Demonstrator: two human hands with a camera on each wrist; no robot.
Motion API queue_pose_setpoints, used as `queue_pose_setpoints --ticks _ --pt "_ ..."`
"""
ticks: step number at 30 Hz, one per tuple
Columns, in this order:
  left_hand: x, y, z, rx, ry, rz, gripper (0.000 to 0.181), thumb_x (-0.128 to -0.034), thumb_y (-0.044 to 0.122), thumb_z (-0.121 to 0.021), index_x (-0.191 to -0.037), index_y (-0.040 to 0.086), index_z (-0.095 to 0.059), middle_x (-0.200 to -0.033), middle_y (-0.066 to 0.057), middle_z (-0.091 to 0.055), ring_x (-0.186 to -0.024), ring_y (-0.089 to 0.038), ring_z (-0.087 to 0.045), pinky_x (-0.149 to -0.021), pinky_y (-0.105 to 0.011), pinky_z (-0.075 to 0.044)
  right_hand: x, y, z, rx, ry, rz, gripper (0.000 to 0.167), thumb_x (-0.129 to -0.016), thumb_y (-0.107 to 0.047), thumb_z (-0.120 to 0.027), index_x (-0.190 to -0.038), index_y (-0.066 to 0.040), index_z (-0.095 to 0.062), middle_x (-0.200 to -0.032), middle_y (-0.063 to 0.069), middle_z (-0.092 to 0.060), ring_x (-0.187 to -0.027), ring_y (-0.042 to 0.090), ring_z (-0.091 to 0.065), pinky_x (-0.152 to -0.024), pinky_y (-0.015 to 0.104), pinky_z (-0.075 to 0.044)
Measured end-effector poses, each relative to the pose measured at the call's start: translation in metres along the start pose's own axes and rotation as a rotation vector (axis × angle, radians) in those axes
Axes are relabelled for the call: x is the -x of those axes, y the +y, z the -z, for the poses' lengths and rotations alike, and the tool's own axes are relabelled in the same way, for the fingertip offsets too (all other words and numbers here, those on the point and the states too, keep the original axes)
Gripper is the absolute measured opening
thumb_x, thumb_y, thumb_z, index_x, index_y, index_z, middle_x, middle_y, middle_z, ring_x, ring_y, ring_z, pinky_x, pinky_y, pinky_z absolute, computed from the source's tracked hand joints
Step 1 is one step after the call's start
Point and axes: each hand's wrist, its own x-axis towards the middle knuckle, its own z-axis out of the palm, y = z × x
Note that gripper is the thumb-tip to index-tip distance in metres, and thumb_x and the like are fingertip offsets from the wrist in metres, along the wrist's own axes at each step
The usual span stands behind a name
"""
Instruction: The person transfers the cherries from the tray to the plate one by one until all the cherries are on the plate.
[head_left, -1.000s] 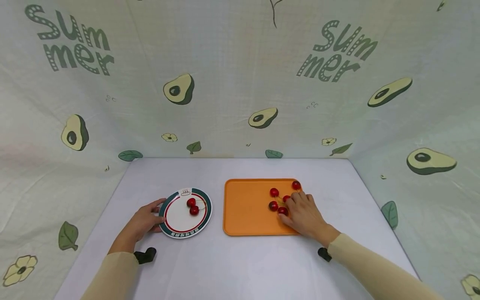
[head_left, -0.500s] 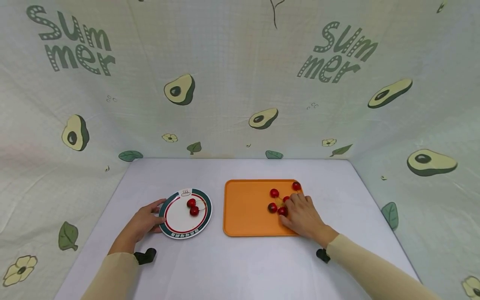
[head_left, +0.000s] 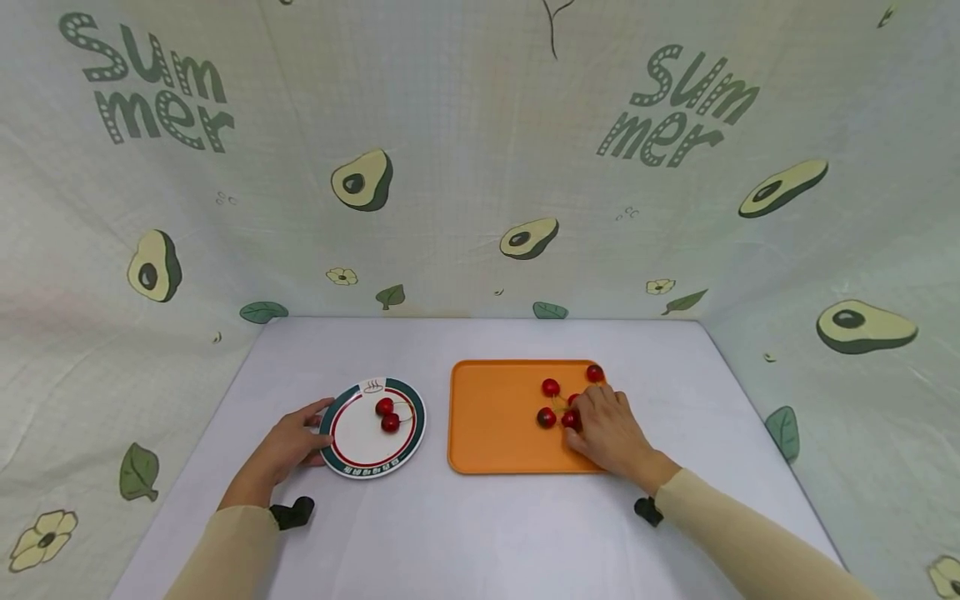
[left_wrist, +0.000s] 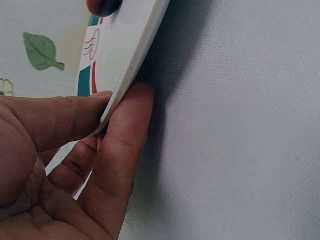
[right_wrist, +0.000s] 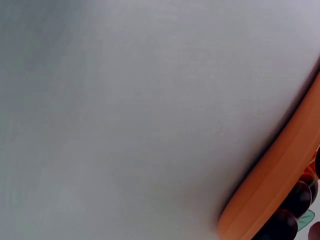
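My left hand [head_left: 288, 443] pinches the near-left rim of a white plate [head_left: 360, 437] with a green and red border. In the left wrist view, the thumb lies over the plate [left_wrist: 132, 55] edge and fingers reach beneath it. Two joined cherries [head_left: 390, 423] rest on the plate. My right hand [head_left: 611, 429] is over the right side of an orange tray [head_left: 487, 417], its thumb and fingertips gripping a dark red cherry [head_left: 572, 419]. Several other cherries [head_left: 547, 417] lie close by on the tray, one partly hidden by the fingers. The right wrist view shows mainly the tray's edge [right_wrist: 280, 175].
Plate and tray stand on a white table [head_left: 450, 533], with a gap between them. One cherry [head_left: 595, 372] sits at the tray's far right corner. A cloth [head_left: 442, 108] printed with avocados hangs behind and at both sides.
My right hand has shifted slightly to the right, and the cherry at its fingertips has moved with it, away from the neighbouring cherry. The left hand and plate stay put.
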Motion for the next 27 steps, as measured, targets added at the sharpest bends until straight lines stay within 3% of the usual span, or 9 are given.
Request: queue_pose_setpoints --ticks 6,14,21,27 --pt "-0.001 0.001 0.000 0.010 0.000 0.007 0.079 -0.0972 0.007 -0.072 -0.166 0.015 -0.033 -0.152 -0.031 -0.036 -0.102 -0.028 -0.060 -0.072 -0.029 -0.057 -0.004 0.006 0.002 -0.004 0.016 0.003 0.037 -0.087 -0.035 -0.076 -0.100 -0.003 -0.064 -0.096 0.010 -0.055 -0.092 0.030 -0.049 -0.085 0.047 -0.040" --pt "-0.006 -0.003 0.000 0.010 0.005 0.024 0.080 -0.0962 0.005 -0.072 -0.166 0.016 -0.034 -0.152 -0.030 -0.037 -0.104 -0.030 -0.060 -0.073 -0.030 -0.057 -0.015 0.007 0.007 -0.022 0.048 0.018 0.040 -0.089 -0.037 -0.076 -0.103 -0.003 -0.062 -0.097 0.011 -0.054 -0.094 0.031 -0.049 -0.087 0.048 -0.040" --pt "-0.004 -0.002 0.000 0.024 -0.002 0.032 0.080 -0.0964 0.006 -0.072 -0.166 0.017 -0.033 -0.154 -0.030 -0.036 -0.100 -0.027 -0.061 -0.073 -0.029 -0.057 -0.036 -0.010 0.013 -0.024 0.041 0.044 0.036 -0.091 -0.037 -0.072 -0.102 -0.003 -0.063 -0.100 0.011 -0.057 -0.101 0.033 -0.051 -0.090 0.049 -0.040" --pt "-0.003 0.001 0.000 0.022 -0.001 0.037 0.080 -0.0962 0.005 -0.072 -0.166 0.017 -0.034 -0.153 -0.029 -0.037 -0.095 -0.025 -0.062 -0.071 -0.029 -0.057 -0.061 -0.037 0.014 -0.043 0.062 0.101 0.038 -0.092 -0.038 -0.071 -0.106 -0.003 -0.065 -0.104 0.012 -0.060 -0.100 0.032 -0.052 -0.091 0.050 -0.043"
